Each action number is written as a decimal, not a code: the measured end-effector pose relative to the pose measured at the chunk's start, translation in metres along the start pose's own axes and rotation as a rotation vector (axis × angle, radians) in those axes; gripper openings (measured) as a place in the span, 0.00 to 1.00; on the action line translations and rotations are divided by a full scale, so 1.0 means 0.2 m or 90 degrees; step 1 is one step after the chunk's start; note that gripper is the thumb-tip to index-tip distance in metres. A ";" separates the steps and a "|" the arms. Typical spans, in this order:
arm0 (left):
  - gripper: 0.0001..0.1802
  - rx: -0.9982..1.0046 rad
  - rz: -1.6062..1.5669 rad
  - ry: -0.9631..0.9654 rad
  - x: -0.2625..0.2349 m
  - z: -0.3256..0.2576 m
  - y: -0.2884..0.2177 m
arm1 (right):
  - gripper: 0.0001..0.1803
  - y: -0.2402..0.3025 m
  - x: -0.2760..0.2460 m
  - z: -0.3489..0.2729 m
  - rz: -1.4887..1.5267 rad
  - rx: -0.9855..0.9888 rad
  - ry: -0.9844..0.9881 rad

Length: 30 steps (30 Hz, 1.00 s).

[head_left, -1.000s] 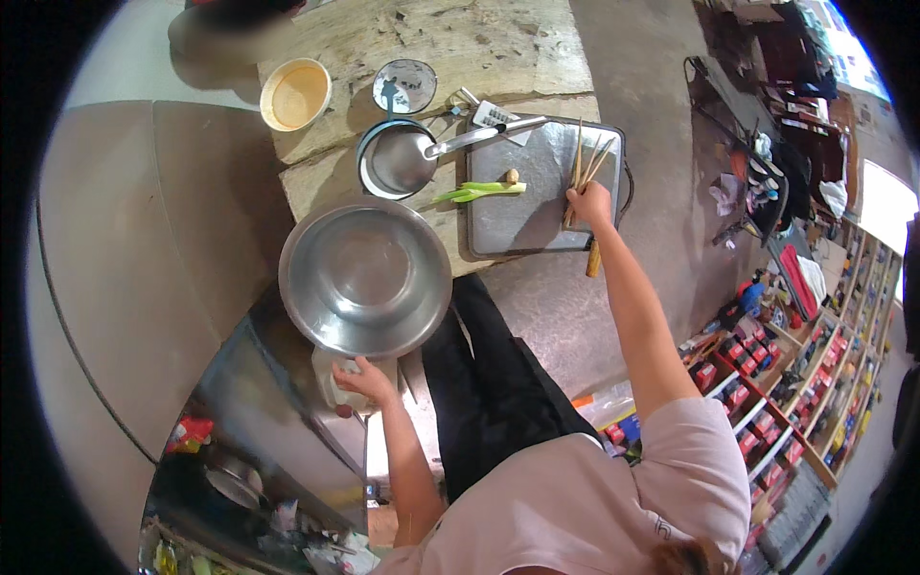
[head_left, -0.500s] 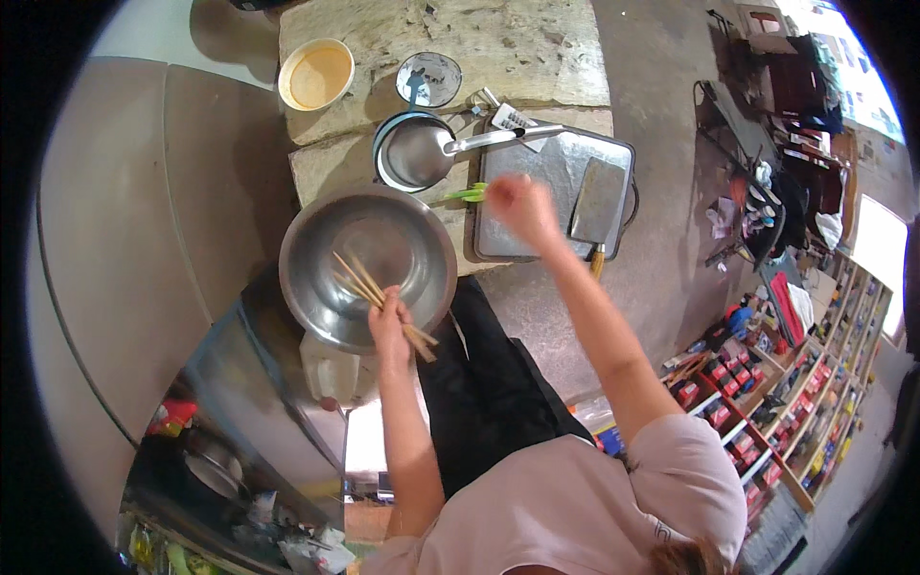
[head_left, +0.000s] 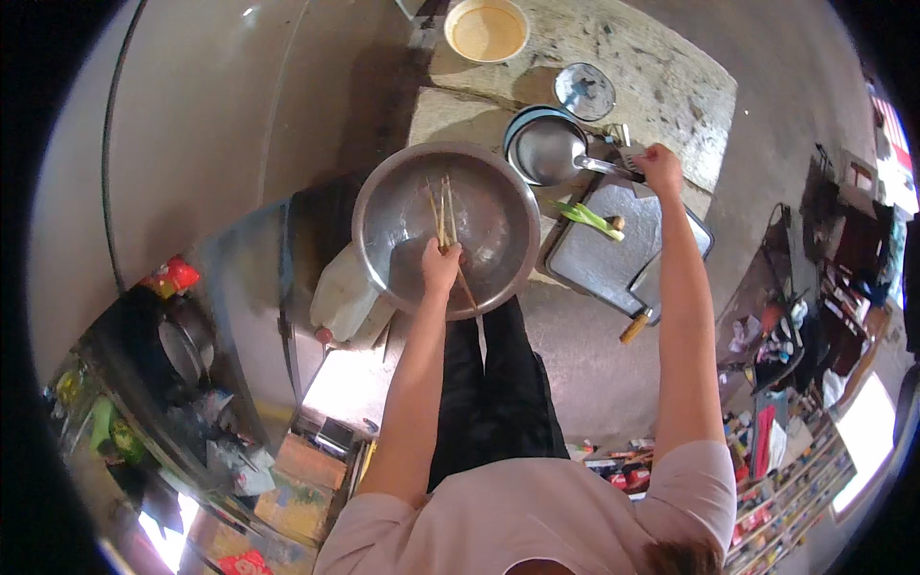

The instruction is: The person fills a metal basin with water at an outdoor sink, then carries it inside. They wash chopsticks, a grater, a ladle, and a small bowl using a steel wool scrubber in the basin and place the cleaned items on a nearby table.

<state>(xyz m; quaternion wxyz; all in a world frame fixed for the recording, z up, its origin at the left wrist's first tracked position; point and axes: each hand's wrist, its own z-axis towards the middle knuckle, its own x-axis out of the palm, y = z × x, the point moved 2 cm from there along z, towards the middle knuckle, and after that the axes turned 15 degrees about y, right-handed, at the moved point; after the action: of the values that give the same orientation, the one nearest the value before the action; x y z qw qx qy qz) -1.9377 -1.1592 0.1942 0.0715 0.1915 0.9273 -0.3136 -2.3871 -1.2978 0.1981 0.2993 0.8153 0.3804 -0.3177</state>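
My left hand (head_left: 442,265) is closed around a bundle of thin wooden chopsticks (head_left: 445,216), their tips over the inside of a wide steel basin (head_left: 383,177). At the upper right, my right hand (head_left: 659,172) is closed at the handle end of a large steel ladle (head_left: 546,153). The ladle's bowl rests over a blue-rimmed pot (head_left: 513,125). Below the handle, a pale-and-green vegetable piece (head_left: 592,220) lies on a grey rectangular board (head_left: 613,254). A cleaver (head_left: 648,281) with a wooden handle lies on the board's near right, partly behind my right forearm.
On the worn wooden table (head_left: 671,72) stand a cream bowl (head_left: 487,31) with yellowish contents and a small patterned bowl (head_left: 585,91). A translucent plastic jug (head_left: 347,292) is left of the basin. Shelves of goods (head_left: 786,479) line the lower right.
My right hand has moved from above the board to the ladle's handle, and the vegetable piece now lies on the board. The view has turned; the left hand still holds the chopsticks.
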 end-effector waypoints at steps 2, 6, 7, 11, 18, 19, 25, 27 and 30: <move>0.10 -0.009 -0.177 0.023 0.02 -0.02 0.02 | 0.22 0.01 -0.07 -0.03 0.071 -0.031 -0.078; 0.09 -0.033 -0.248 0.052 0.03 -0.06 0.07 | 0.15 0.21 -0.24 -0.37 0.310 -0.147 -0.292; 0.11 -0.047 -0.202 0.035 0.04 -0.08 0.05 | 0.12 0.24 -0.26 -0.47 0.305 -0.131 -0.333; 0.12 -0.015 -0.118 -0.060 0.01 -0.10 0.09 | 0.11 0.49 -0.13 -0.77 0.455 -0.205 -0.279; 0.27 0.050 0.094 -0.197 0.00 -0.13 0.10 | 0.14 0.84 0.44 -0.96 0.353 -0.249 0.062; 0.29 0.046 0.062 -0.147 -0.03 -0.19 0.03 | 0.14 0.85 0.47 -0.99 0.339 -0.229 0.056; 0.06 0.137 0.194 -0.227 -0.15 -0.54 -0.14 | 0.12 0.78 0.53 -1.11 0.323 -0.371 0.152; 0.06 0.230 0.289 -0.174 -0.16 -0.56 -0.20 | 0.15 0.83 0.42 -1.23 0.162 -0.372 0.143; 0.09 0.391 -0.010 -0.099 0.02 -0.51 -0.03 | 0.20 0.89 0.44 -1.34 -0.053 -0.474 0.164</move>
<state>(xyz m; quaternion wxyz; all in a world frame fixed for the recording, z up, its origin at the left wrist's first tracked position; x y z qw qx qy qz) -1.9447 -1.1003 0.2762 0.0787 0.1724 0.7826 -0.5930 -2.1200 -1.1599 0.3430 0.5114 0.6681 0.5367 -0.0645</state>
